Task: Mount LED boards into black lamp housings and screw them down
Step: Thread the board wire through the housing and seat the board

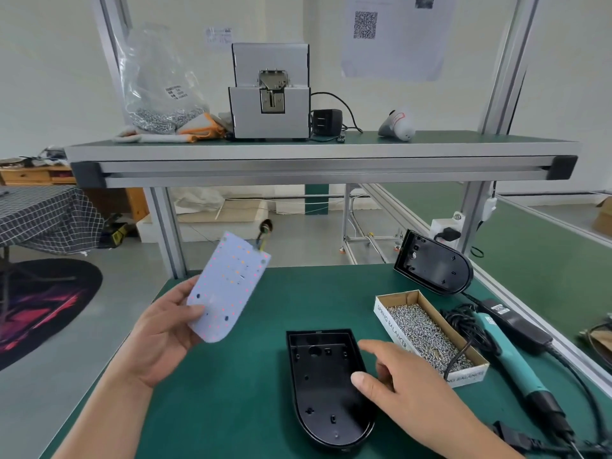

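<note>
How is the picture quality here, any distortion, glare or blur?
Head view: wide-angle bending bows the grey aluminium shelf rail and leans the posts; soft even light, faint shadows; the white LED board is slightly washed out; the right hand looks a little soft.

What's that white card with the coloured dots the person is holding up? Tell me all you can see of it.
The LED board is a thin, flat white panel, straight at its far end and rounded at its near end. Small pink and orange dots are scattered across its face, along with a few dark holes. Short wires leave its far edge. The left hand holds it tilted in the air above the green table, thumb on its face, apart from the empty black housing below.
</note>
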Demonstrator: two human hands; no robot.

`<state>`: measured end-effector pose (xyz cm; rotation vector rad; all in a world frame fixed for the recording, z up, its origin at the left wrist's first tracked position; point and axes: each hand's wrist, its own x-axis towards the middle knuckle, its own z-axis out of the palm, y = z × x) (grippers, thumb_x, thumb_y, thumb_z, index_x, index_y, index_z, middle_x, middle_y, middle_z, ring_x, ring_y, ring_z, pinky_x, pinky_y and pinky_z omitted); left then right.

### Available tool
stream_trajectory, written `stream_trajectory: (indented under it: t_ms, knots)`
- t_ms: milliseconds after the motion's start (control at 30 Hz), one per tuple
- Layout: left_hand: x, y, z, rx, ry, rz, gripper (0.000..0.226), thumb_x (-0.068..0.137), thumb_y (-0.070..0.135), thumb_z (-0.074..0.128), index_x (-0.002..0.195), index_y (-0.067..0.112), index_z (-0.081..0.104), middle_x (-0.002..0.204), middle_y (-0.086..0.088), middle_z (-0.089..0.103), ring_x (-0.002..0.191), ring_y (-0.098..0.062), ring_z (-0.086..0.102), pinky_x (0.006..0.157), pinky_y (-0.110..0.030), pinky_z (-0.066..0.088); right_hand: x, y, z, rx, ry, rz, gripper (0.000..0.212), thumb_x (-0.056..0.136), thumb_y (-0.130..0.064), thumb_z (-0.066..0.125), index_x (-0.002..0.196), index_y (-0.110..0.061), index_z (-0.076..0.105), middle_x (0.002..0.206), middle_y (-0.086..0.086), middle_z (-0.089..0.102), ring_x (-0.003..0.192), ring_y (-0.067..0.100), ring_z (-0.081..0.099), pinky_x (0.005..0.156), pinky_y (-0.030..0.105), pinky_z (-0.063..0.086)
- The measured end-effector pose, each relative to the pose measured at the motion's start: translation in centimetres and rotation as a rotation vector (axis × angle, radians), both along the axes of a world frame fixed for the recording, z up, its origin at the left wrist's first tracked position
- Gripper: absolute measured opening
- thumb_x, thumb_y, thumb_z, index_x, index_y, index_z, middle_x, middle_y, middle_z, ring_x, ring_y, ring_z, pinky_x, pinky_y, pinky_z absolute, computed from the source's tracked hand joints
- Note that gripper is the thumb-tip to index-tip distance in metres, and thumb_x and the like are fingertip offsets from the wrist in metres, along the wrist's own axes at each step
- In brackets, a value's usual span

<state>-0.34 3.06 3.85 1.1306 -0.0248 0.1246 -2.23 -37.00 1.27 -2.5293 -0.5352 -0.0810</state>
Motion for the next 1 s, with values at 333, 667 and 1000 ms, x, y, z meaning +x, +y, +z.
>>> stream_trajectory:
  t_ms: [333,667,1000]
  knots:
    - [-0.7,-1.7,0.3,0.253,0.116,-0.381,0.055,0.076,0.009,0.081,0.130,0.007,0.070,0.130,-0.027,0.070,0.099,-0.036,0.074,0.080,-0.042,0.060,1.7,1.3,0.3,0.301,-0.133,-0.060,0.064,0.099,-0.054,0.059,0.156,-0.042,0.032,0.127,-0.032,0.043,0.101,0.008,0.061,0.082,0.014,0.045]
    - [-1.6,-4.8,1.0,0.326,0.118,-0.610,0.052,0.080,0.013,0.083,0.129,0.002,0.069,0.126,-0.028,0.069,0.100,-0.037,0.072,0.086,-0.043,0.056,2.4,2.1,0.8,0.405,-0.260,0.251,0.048,0.099,-0.001,0.052,0.137,-0.027,0.065,0.147,-0.013,0.059,0.140,0.013,0.053,0.115,0.026,0.040]
    - [-2.2,-10.8,1.3,0.369,0.014,-0.520,0.029,0.097,0.022,0.071,0.119,0.006,0.062,0.114,-0.014,0.071,0.092,-0.024,0.070,0.070,-0.035,0.061,-0.2,3.2,3.1,1.277,0.318,0.336,0.019,0.093,-0.027,0.070,0.094,-0.009,0.075,0.072,0.017,0.066,0.055,0.025,0.059,0.057,0.029,0.052]
